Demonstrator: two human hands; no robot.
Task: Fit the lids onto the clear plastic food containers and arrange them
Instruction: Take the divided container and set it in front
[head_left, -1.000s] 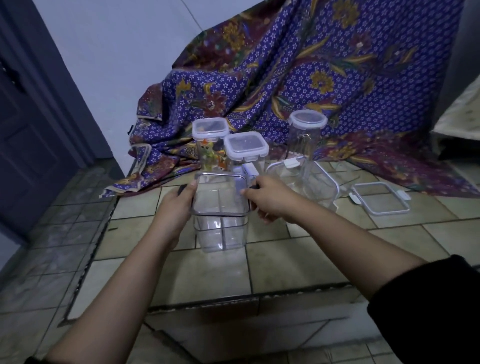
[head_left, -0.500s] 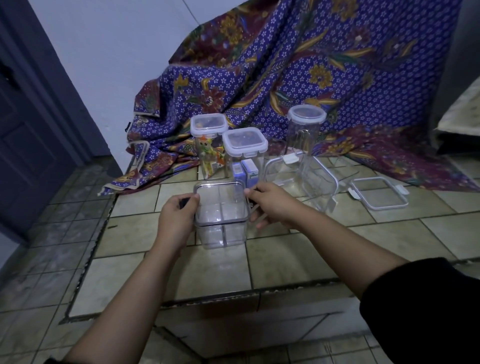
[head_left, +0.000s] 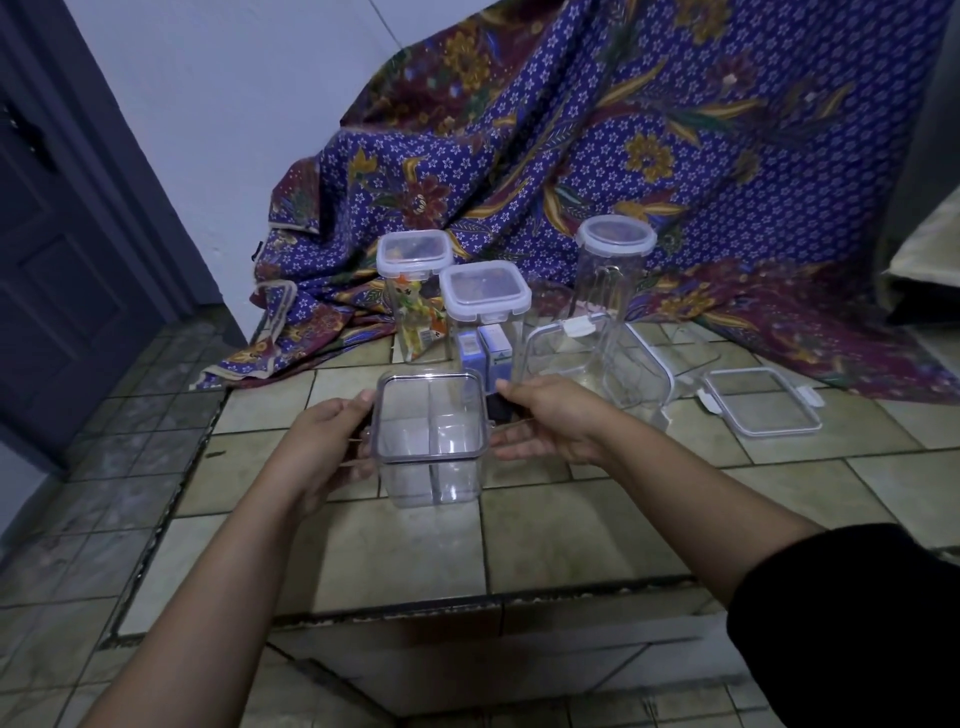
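Observation:
A clear square container (head_left: 432, 441) with a clear lid on top stands on the tiled ledge in the middle. My left hand (head_left: 324, 441) grips its left side and my right hand (head_left: 550, 418) its right side, fingers at the lid's edges. Behind it stand two lidded square containers (head_left: 413, 291) (head_left: 485, 306) and a tall round lidded one (head_left: 613, 270). A large clear container (head_left: 587, 364) lies tilted to the right. A loose rectangular lid (head_left: 761, 408) lies flat at the far right.
A purple patterned cloth (head_left: 649, 156) drapes the wall and floor behind. The tiled ledge (head_left: 415, 561) drops off in front of me. A dark door (head_left: 57, 260) stands at the left. Another lid (head_left: 275, 312) leans on the cloth at left.
The square container came down from a slightly raised position onto the tiles and nearer to me. Both hands stayed on its sides.

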